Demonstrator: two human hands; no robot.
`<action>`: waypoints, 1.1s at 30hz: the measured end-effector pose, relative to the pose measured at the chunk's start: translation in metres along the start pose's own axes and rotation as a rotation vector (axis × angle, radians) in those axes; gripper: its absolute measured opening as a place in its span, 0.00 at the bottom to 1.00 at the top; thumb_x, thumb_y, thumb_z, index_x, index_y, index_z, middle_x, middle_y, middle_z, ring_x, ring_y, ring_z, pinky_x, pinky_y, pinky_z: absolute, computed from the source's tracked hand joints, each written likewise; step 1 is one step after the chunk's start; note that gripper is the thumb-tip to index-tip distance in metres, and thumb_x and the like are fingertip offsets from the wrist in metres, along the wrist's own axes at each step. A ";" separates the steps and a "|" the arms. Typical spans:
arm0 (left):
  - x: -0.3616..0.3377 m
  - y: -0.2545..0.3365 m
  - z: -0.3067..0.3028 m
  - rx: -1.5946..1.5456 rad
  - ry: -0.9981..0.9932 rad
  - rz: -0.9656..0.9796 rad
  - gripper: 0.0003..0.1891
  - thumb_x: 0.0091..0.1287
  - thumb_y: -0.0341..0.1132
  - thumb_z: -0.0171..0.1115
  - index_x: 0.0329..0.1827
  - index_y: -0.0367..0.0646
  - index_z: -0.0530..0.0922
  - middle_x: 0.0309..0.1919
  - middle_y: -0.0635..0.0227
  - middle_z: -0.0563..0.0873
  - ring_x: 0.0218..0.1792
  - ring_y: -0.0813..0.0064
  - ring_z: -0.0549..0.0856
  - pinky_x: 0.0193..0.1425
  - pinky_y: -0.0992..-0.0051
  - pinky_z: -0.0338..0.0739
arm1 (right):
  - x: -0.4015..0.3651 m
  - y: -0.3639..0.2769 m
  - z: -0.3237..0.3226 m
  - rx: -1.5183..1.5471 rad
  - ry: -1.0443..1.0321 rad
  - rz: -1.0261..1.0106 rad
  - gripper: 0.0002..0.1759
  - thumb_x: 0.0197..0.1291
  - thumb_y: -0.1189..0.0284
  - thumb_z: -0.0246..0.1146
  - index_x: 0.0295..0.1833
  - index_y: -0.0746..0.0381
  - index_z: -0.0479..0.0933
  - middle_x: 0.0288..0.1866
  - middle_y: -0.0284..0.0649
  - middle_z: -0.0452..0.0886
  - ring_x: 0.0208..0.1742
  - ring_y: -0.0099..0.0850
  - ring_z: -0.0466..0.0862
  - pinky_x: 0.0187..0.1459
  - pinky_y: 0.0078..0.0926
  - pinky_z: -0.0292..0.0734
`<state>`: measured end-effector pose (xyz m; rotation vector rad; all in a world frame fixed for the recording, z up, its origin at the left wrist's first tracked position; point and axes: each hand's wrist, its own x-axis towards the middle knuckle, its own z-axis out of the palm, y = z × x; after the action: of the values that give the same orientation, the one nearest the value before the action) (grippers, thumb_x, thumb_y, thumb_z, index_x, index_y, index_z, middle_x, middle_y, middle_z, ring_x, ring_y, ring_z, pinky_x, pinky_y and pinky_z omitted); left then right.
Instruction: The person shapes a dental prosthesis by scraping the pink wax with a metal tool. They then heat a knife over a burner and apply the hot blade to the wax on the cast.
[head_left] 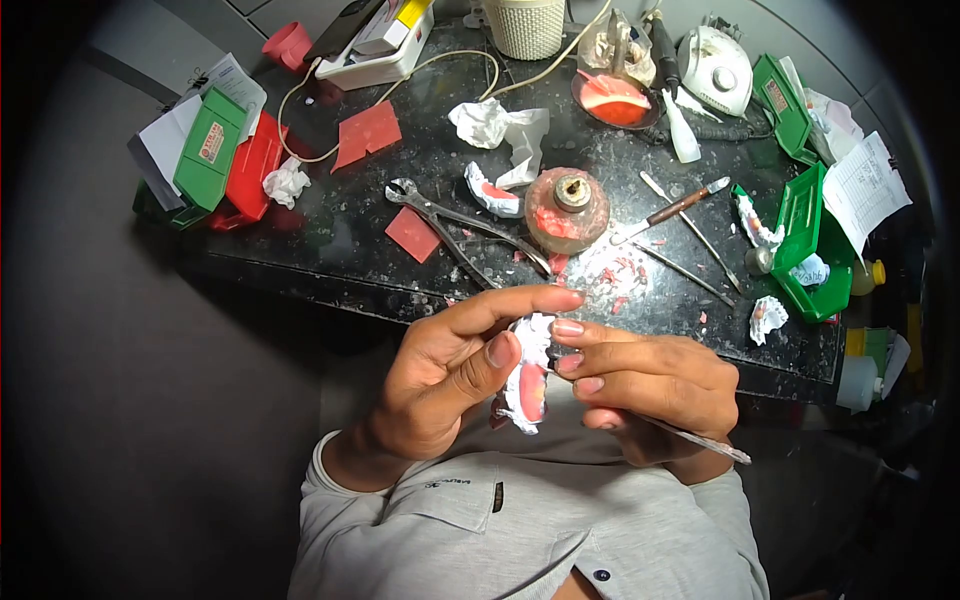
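Observation:
A white dental cast with pink wax (531, 392) is held upright in front of the shirt. My left hand (450, 370) grips it from the left, thumb near its upper part and index finger stretched over its top. My right hand (650, 385) is closed round a thin metal tool (700, 441), whose handle sticks out to the lower right. The tool's tip is at the right side of the cast, partly hidden by the fingers. Just beyond the hands stands a round glass burner (567, 212) with pink wax on it.
Pliers (450, 215), a wooden-handled knife (672, 211) and another cast (492, 192) lie on the black table (290, 262). Red wax sheets (367, 134) are at the left. Green boxes (812, 245) stand right, a red dish (615, 102) and a respirator mask (716, 72) behind.

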<state>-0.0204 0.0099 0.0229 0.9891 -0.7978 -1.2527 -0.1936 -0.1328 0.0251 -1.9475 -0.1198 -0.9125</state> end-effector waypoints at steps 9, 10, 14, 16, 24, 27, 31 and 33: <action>0.002 0.001 0.000 -0.061 -0.017 0.005 0.28 0.82 0.42 0.52 0.71 0.23 0.69 0.67 0.44 0.80 0.65 0.61 0.82 0.72 0.65 0.75 | 0.003 0.003 0.000 -0.054 -0.026 -0.013 0.11 0.56 0.82 0.75 0.45 0.69 0.85 0.46 0.50 0.90 0.55 0.48 0.91 0.53 0.40 0.90; 0.002 0.001 0.000 -0.061 -0.016 0.005 0.28 0.82 0.42 0.52 0.71 0.23 0.69 0.67 0.44 0.80 0.65 0.61 0.82 0.72 0.65 0.75 | 0.002 0.004 0.001 -0.076 -0.021 -0.034 0.12 0.56 0.82 0.75 0.46 0.69 0.85 0.46 0.50 0.90 0.55 0.47 0.91 0.52 0.39 0.90; 0.004 -0.003 -0.002 -0.179 -0.020 -0.075 0.28 0.81 0.40 0.52 0.74 0.23 0.68 0.65 0.44 0.81 0.62 0.62 0.84 0.69 0.67 0.77 | -0.002 0.015 0.007 -0.123 0.026 -0.137 0.07 0.65 0.79 0.70 0.42 0.72 0.82 0.42 0.52 0.88 0.51 0.49 0.92 0.53 0.44 0.90; 0.005 -0.007 -0.004 -0.230 -0.015 -0.090 0.29 0.81 0.40 0.53 0.75 0.23 0.67 0.62 0.43 0.82 0.58 0.65 0.86 0.64 0.70 0.79 | -0.006 0.019 0.006 -0.173 0.085 -0.129 0.06 0.67 0.80 0.68 0.42 0.73 0.81 0.42 0.54 0.88 0.50 0.49 0.92 0.52 0.44 0.90; 0.009 -0.005 -0.005 -0.216 0.011 -0.121 0.27 0.83 0.38 0.47 0.76 0.24 0.66 0.38 0.63 0.83 0.32 0.84 0.77 0.38 0.84 0.71 | -0.012 0.034 -0.001 -0.122 0.301 -0.157 0.07 0.69 0.79 0.66 0.48 0.74 0.79 0.44 0.59 0.88 0.50 0.49 0.91 0.53 0.40 0.89; 0.013 -0.008 -0.008 -0.252 0.025 -0.164 0.30 0.82 0.42 0.44 0.74 0.22 0.66 0.39 0.58 0.80 0.28 0.82 0.72 0.31 0.82 0.67 | -0.016 0.033 0.005 -0.043 0.358 -0.104 0.09 0.75 0.75 0.62 0.47 0.73 0.77 0.46 0.61 0.88 0.51 0.51 0.91 0.54 0.42 0.87; 0.018 -0.009 -0.002 -0.452 0.155 -0.279 0.36 0.83 0.54 0.41 0.65 0.19 0.72 0.38 0.57 0.81 0.26 0.84 0.67 0.27 0.85 0.60 | -0.018 0.028 0.012 0.152 0.390 -0.051 0.12 0.77 0.70 0.60 0.46 0.71 0.76 0.49 0.65 0.87 0.54 0.52 0.90 0.55 0.42 0.87; 0.020 -0.012 -0.005 -0.560 0.202 -0.304 0.51 0.79 0.70 0.30 0.58 0.18 0.76 0.37 0.54 0.85 0.24 0.84 0.68 0.26 0.85 0.59 | -0.017 0.028 0.013 0.215 0.400 -0.022 0.13 0.78 0.69 0.60 0.46 0.71 0.76 0.50 0.67 0.87 0.54 0.52 0.90 0.55 0.42 0.87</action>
<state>-0.0168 -0.0090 0.0091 0.7704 -0.1177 -1.4968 -0.1868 -0.1329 -0.0091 -1.5389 -0.0053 -1.2323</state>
